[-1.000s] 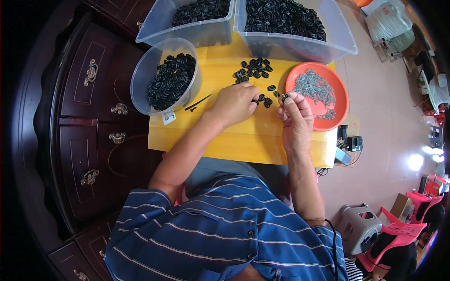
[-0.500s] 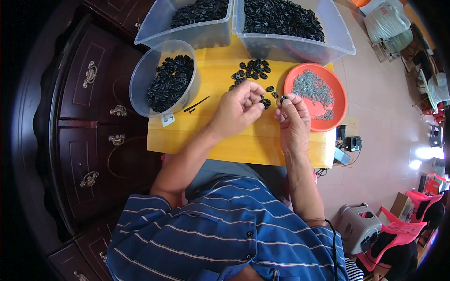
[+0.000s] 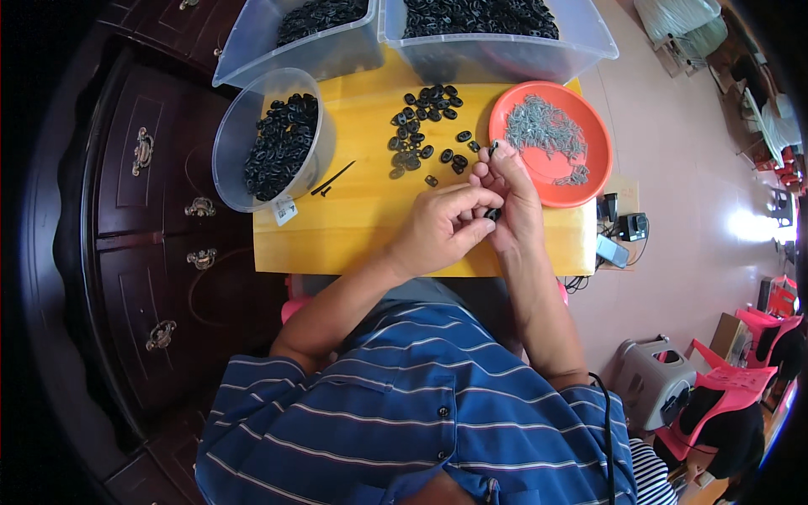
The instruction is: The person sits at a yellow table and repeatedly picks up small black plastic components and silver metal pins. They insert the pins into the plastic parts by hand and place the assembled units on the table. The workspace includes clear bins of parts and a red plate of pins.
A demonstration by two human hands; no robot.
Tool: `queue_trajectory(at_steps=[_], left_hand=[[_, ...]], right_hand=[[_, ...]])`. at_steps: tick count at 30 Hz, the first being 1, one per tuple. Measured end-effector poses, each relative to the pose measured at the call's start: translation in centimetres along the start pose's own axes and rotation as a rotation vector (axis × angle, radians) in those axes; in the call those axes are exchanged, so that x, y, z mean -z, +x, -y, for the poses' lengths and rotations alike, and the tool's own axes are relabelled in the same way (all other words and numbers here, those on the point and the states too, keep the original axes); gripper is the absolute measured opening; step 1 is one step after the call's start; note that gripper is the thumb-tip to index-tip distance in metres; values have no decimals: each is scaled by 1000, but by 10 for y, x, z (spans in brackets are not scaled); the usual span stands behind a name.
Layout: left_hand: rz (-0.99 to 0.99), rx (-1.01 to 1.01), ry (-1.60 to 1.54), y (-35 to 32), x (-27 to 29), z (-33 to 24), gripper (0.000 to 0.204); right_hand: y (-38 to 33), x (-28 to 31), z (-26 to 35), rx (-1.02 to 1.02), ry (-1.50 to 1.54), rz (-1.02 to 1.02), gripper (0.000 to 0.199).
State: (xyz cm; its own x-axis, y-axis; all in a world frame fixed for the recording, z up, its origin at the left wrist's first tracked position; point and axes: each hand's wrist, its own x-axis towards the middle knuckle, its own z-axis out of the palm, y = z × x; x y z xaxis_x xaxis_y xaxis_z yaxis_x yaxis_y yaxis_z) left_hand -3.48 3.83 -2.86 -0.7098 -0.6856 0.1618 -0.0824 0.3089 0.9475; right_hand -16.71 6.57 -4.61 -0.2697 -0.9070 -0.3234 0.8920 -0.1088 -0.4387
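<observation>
My left hand (image 3: pixel 446 225) pinches a small black oval piece (image 3: pixel 493 214) between thumb and fingertips, close against the palm side of my right hand. My right hand (image 3: pixel 515 181) is closed, with another small black piece (image 3: pixel 494 148) held at the tips of its thumb and forefinger, beside the rim of an orange dish (image 3: pixel 603 160). In that dish lies a heap of small silvery metal parts (image 3: pixel 543 128). Loose black oval pieces with two holes (image 3: pixel 435 101) are scattered on the yellow tabletop (image 3: pixel 353 240) beyond my hands.
A round clear tub (image 3: pixel 225 160) of black pieces stands at the left, near a thin black strip (image 3: pixel 337 177). Two large clear bins (image 3: pixel 295 55) (image 3: pixel 505 63) of black pieces line the far edge. A dark wooden cabinet (image 3: pixel 151 252) is at the left; a grey stool (image 3: pixel 652 383) stands lower right.
My left hand has left the scattered pieces and come nearer to me, against my right hand, with a black oval piece now visible in its fingers. My right hand keeps its pinch. The whole view has shifted.
</observation>
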Motion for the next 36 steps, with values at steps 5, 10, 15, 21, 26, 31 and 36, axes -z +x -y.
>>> queue_trajectory(at_steps=[5,10,15,21,26,31,36], left_hand=[[55,62,-20,0,5,2,27],[86,77,-25,1,6,-1,25],[100,119,-60,0,7,0,22],[56,-244,277,4,7,4,14],[-38,-250,255,2,5,-2,12],[-109,-27,36,-3,4,-3,13],[-120,-161,178,0,-4,-2,15]], right_hand=[[-1,0,0,-15,8,18,16],[1,1,1,-26,17,4,17],[0,0,1,-28,0,1,16],[2,4,1,-18,-8,39,15],[0,2,0,-23,-5,54,15],[-1,-1,0,11,-57,23,15],[0,1,-1,-6,-60,41,14]])
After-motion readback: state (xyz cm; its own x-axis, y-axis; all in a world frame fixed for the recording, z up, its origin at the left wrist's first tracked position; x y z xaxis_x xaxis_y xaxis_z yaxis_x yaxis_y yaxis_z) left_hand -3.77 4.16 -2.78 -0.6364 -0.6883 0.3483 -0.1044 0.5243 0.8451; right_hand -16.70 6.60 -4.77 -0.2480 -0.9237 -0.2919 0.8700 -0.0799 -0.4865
